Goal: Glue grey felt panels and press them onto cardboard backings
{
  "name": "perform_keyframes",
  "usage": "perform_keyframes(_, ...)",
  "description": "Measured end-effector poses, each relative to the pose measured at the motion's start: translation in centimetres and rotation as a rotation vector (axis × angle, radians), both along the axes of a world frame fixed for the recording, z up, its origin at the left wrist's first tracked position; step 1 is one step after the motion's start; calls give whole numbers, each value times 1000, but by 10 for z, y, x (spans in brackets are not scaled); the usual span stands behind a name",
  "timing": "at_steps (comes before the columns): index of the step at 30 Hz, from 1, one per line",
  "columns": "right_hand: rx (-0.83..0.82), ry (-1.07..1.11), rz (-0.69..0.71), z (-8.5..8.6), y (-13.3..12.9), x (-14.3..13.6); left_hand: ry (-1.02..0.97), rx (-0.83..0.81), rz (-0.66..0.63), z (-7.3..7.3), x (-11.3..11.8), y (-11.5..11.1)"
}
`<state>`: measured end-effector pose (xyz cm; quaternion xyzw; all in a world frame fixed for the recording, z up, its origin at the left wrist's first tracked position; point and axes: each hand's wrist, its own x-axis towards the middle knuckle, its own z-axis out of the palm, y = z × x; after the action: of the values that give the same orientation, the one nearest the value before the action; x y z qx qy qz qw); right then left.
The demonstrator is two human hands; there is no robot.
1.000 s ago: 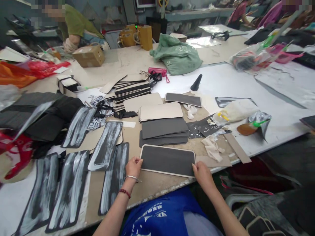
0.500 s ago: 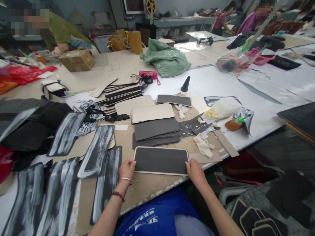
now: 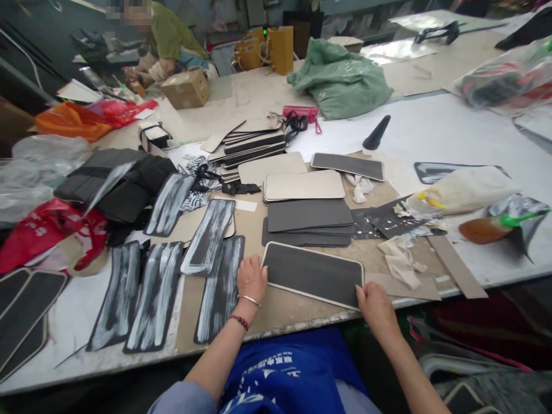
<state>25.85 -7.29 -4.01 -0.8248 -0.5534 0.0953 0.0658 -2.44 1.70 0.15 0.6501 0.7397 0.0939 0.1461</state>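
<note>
A dark grey rectangular panel with a pale border (image 3: 313,276) is held at the table's front edge, its right end tilted nearer to me. My left hand (image 3: 252,280) is closed at its left end, and my right hand (image 3: 376,303) pinches the lower right corner. Just behind it lie stacked dark grey panels (image 3: 308,217) and a stack of beige panels (image 3: 304,187). Left of my left hand, a dark panel streaked with white paste (image 3: 219,287) lies partly under another streaked panel (image 3: 209,236).
More streaked panels (image 3: 155,293) lie to the left, near bordered panels (image 3: 32,310). A crumpled cloth (image 3: 401,259), a brown glue bottle (image 3: 483,229) and a white bag (image 3: 461,190) are on the right. Behind are a green sack (image 3: 340,80) and a person in green (image 3: 172,34).
The view has swung left, showing more of the left side. The bordered panel has turned, its right end now lower than its left. Both hands stay at its ends.
</note>
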Motion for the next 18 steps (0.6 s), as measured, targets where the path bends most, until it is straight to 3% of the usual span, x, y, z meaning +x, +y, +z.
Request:
perform_keyframes(3, 55, 9, 17, -2, -1, 1, 93, 212, -362, -3, 32, -17)
perform_keyframes(6, 88, 5, 24, -3, -2, 2, 18, 244, -759, -14, 76, -26)
perform_keyframes(8, 83, 8, 30, -3, -2, 2, -5, 210, -893, -20, 96, -26)
perform_keyframes(11, 51, 18, 28, -2, -2, 0, -6, 137, -911, -27, 101, -20)
perform_keyframes(18, -47, 17, -9, 5, -4, 0, 14, 100, -836, -29, 63, -3)
